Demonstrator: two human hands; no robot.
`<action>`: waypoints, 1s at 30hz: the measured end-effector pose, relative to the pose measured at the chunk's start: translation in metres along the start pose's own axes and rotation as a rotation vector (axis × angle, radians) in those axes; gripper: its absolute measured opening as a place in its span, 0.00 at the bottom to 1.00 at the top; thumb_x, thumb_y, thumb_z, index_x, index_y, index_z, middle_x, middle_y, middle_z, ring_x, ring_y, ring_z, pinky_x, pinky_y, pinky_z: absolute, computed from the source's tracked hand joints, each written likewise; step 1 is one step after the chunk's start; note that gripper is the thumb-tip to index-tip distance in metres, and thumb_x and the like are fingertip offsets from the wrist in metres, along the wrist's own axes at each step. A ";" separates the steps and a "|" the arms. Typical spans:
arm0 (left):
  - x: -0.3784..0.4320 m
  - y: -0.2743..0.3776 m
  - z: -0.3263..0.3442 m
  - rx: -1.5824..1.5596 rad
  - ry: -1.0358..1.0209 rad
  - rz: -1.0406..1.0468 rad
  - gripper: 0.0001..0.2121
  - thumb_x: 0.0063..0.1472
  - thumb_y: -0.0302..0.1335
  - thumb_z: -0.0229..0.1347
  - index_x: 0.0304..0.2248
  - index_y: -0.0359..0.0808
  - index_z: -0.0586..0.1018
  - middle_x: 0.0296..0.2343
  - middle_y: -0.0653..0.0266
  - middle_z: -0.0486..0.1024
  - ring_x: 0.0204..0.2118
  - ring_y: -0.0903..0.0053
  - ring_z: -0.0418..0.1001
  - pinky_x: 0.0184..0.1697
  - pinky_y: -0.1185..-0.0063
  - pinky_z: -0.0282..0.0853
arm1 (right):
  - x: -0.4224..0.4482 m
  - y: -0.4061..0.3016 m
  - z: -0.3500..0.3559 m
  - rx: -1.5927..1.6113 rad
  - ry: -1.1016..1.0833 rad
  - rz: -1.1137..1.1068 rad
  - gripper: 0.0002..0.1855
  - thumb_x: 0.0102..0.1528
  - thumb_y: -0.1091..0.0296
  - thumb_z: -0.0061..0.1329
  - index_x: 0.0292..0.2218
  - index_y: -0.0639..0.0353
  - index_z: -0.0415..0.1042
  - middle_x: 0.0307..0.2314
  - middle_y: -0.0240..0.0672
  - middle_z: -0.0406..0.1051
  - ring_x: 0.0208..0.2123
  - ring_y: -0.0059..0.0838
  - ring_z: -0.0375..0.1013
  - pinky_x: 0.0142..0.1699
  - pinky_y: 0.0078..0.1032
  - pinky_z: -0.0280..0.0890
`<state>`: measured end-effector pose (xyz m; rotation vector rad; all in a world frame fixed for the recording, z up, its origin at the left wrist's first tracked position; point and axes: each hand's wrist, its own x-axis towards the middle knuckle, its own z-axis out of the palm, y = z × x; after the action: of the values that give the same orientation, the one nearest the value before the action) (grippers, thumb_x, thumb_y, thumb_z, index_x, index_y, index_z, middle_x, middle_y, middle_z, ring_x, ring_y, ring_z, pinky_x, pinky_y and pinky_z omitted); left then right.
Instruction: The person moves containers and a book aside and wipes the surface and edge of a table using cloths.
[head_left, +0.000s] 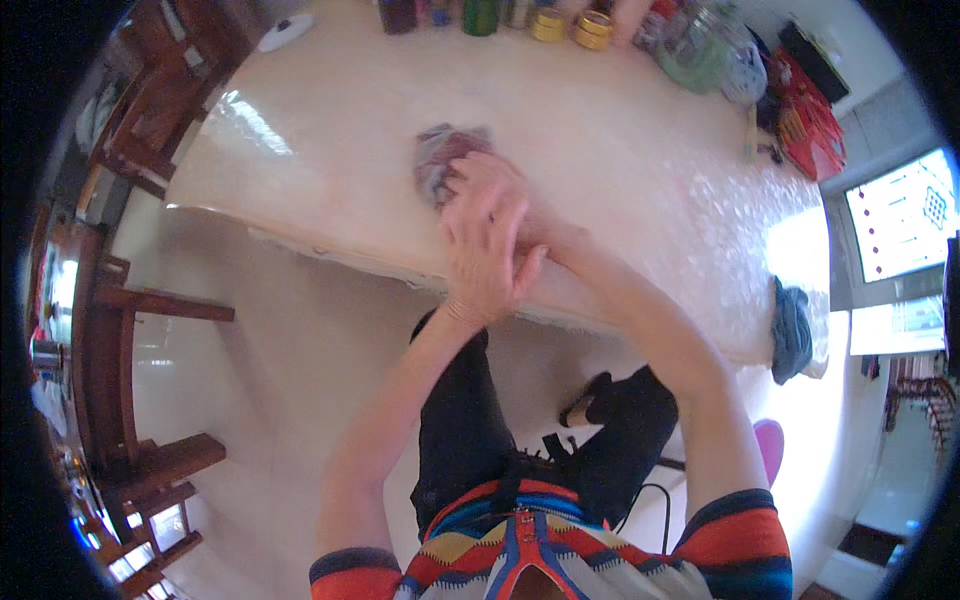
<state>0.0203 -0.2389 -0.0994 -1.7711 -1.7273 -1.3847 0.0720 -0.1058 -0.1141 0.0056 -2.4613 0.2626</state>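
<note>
A crumpled cloth (442, 154), grey and dark red, lies on the table (337, 135), which has a glossy clear cover. My right hand (499, 184) is on the cloth, its fingers bent over the near right side; it is slightly blurred. Across the back of that hand and its wrist rests my left hand (487, 240), its fingers slightly spread and its thumb pointing right. The left hand does not hold the cloth. My right palm is hidden.
Jars with gold lids (592, 30) and a green bottle (481, 16) line the far side. A clear green-tinted container (694, 56) and a red bag (810, 127) stand at the far right. A dark cloth (791, 330) hangs at the right edge. Wooden chairs (142, 135) flank the left.
</note>
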 end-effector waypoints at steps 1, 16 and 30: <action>0.002 0.000 0.001 -0.036 0.026 -0.023 0.22 0.56 0.26 0.49 0.50 0.31 0.64 0.51 0.46 0.59 0.55 0.50 0.56 0.59 0.62 0.49 | -0.024 -0.006 -0.018 0.040 0.043 0.085 0.19 0.49 0.56 0.50 0.41 0.57 0.73 0.48 0.42 0.64 0.54 0.43 0.59 0.59 0.41 0.52; 0.005 -0.001 0.012 0.001 -0.065 -0.056 0.17 0.57 0.28 0.51 0.46 0.31 0.68 0.46 0.53 0.67 0.50 0.58 0.63 0.55 0.67 0.56 | -0.222 0.047 -0.226 -0.915 -0.174 1.080 0.19 0.58 0.58 0.36 0.42 0.64 0.69 0.48 0.51 0.63 0.53 0.48 0.59 0.57 0.44 0.52; 0.001 -0.023 0.018 0.079 -0.271 -0.083 0.17 0.54 0.27 0.52 0.44 0.31 0.69 0.41 0.53 0.69 0.46 0.59 0.64 0.52 0.67 0.57 | -0.171 -0.108 -0.161 -0.432 -0.102 0.486 0.25 0.50 0.61 0.48 0.48 0.63 0.67 0.51 0.44 0.62 0.57 0.43 0.54 0.61 0.41 0.48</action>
<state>0.0071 -0.2188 -0.1164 -1.9364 -1.9837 -1.1308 0.3128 -0.1918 -0.0760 -0.7845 -2.5392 -0.0722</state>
